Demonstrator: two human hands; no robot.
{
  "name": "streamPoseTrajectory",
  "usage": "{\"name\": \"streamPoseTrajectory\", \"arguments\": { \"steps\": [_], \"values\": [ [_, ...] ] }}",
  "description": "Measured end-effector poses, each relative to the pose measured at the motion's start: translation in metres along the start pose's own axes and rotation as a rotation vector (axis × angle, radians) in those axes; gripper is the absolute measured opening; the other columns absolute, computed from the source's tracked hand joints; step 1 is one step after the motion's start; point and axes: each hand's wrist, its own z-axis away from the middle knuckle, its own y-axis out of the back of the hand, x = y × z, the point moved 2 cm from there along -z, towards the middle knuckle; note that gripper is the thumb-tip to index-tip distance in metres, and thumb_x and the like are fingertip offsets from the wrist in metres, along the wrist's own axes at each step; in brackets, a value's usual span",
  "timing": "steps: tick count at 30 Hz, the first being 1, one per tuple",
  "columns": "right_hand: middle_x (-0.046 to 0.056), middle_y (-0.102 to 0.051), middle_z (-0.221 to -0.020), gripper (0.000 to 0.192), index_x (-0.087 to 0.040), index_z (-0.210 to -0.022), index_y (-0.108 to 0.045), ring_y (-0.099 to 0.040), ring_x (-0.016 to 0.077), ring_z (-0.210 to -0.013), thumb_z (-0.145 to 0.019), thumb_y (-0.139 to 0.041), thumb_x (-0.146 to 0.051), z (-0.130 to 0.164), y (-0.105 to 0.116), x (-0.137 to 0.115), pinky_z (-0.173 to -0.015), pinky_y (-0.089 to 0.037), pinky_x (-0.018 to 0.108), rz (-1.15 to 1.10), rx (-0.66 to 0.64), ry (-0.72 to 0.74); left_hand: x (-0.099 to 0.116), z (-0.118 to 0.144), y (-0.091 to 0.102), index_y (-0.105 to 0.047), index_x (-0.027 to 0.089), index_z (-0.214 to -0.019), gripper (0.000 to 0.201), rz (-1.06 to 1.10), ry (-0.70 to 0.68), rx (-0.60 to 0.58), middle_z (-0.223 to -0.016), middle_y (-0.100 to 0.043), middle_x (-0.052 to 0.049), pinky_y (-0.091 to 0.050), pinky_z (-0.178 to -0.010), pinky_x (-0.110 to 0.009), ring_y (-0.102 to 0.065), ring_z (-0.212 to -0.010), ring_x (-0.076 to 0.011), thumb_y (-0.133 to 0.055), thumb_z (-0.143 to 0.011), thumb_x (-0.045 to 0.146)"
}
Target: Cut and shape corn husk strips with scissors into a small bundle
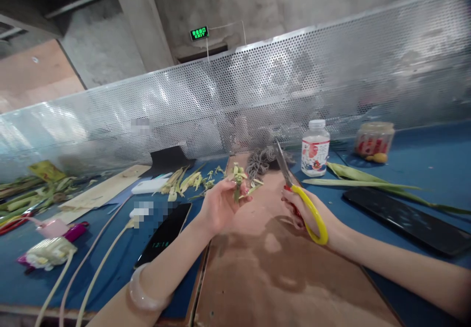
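Note:
My left hand [220, 205] pinches a small folded piece of green leaf [240, 179] above a brown board [268, 273]. My right hand [311, 216] grips yellow-handled scissors [299, 195], whose blades point up and away, a little to the right of the leaf piece and not touching it. A pale bangle [144, 295] sits on my left wrist.
Cut leaf bits [184, 180] and a grey twine bundle [262, 161] lie behind the board. Long green leaves [362, 181], a plastic bottle [315, 149], a jar [374, 139] and a dark phone [406, 220] lie right. A second phone [164, 235], cables and leaf piles lie left. A perforated metal screen [257, 87] backs the table.

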Motion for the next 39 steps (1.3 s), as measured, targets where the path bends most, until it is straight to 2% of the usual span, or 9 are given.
{"name": "streamPoseTrajectory", "arguments": {
  "steps": [6,14,21,24,27,30,34,39],
  "values": [
    [-0.011,-0.034,-0.048,0.036,-0.022,-0.072,-0.037,-0.03,0.0045,-0.033,-0.08,-0.053,-0.053,0.007,-0.001,0.002,-0.032,-0.027,0.017,0.039,-0.066,0.059,-0.002,0.0,-0.002,-0.066,0.009,-0.088,0.02,0.014,0.019,0.046,-0.069,-0.061,-0.002,-0.05,-0.07,-0.028,-0.057,-0.064,-0.0106,-0.053,-0.074,0.013],
    [-0.01,-0.034,-0.049,0.039,-0.022,-0.075,-0.041,-0.031,0.0049,-0.035,-0.079,-0.053,-0.059,0.008,-0.001,0.006,-0.033,-0.029,0.017,0.071,-0.098,0.062,-0.006,-0.002,0.0,-0.069,0.01,-0.083,0.016,-0.028,0.008,-0.027,-0.07,-0.063,-0.003,-0.05,-0.069,-0.029,-0.058,-0.066,-0.0116,-0.057,-0.072,0.012],
    [-0.01,-0.035,-0.047,0.038,-0.022,-0.073,-0.041,-0.031,0.0055,-0.035,-0.079,-0.054,-0.058,0.009,-0.002,0.004,-0.033,-0.028,0.017,0.052,-0.088,0.074,-0.01,-0.001,-0.003,-0.07,0.011,-0.081,0.016,-0.106,0.016,-0.023,-0.069,-0.063,-0.003,-0.05,-0.069,-0.029,-0.058,-0.066,-0.013,-0.059,-0.07,0.014],
    [-0.009,-0.038,-0.049,0.036,-0.022,-0.077,-0.044,-0.033,0.0059,-0.036,-0.078,-0.057,-0.055,0.008,-0.001,0.004,-0.034,-0.027,0.018,-0.001,-0.047,0.108,-0.013,-0.001,-0.005,-0.07,0.01,-0.081,0.014,-0.168,0.058,-0.034,-0.069,-0.064,-0.005,-0.05,-0.068,-0.029,-0.059,-0.065,-0.0135,-0.062,-0.069,0.014],
    [-0.009,-0.037,-0.05,0.033,-0.022,-0.077,-0.044,-0.033,0.0065,-0.038,-0.077,-0.061,-0.051,0.011,0.0,-0.001,-0.036,-0.027,0.019,-0.072,-0.029,0.152,-0.019,0.002,-0.006,-0.069,0.008,-0.078,0.011,-0.253,0.158,-0.069,-0.068,-0.063,-0.006,-0.05,-0.066,-0.029,-0.059,-0.064,-0.0136,-0.065,-0.069,0.013],
    [-0.009,-0.035,-0.049,0.029,-0.022,-0.073,-0.044,-0.032,0.0076,-0.04,-0.078,-0.06,-0.047,0.018,0.001,-0.009,-0.038,-0.027,0.02,-0.071,-0.055,0.18,-0.024,0.005,-0.009,-0.069,0.009,-0.08,0.011,-0.324,0.251,-0.134,-0.071,-0.064,-0.007,-0.05,-0.067,-0.03,-0.061,-0.064,-0.0141,-0.067,-0.071,0.015],
    [-0.008,-0.039,-0.05,0.023,-0.023,-0.075,-0.049,-0.032,0.0085,-0.042,-0.08,-0.059,-0.043,0.031,-0.001,-0.016,-0.04,-0.027,0.022,-0.017,-0.082,0.232,-0.026,0.009,-0.01,-0.07,0.01,-0.082,0.012,-0.394,0.293,-0.208,-0.075,-0.066,-0.007,-0.048,-0.073,-0.03,-0.063,-0.067,-0.0143,-0.067,-0.074,0.017],
    [-0.009,-0.039,-0.047,0.029,-0.023,-0.074,-0.046,-0.032,0.0078,-0.038,-0.078,-0.058,-0.049,0.04,-0.008,-0.019,-0.037,-0.029,0.021,-0.005,-0.103,0.153,-0.026,0.01,-0.01,-0.071,0.012,-0.084,0.012,-0.457,0.323,-0.251,-0.078,-0.067,-0.006,-0.047,-0.076,-0.029,-0.062,-0.07,-0.0133,-0.066,-0.075,0.017]
  ]
}}
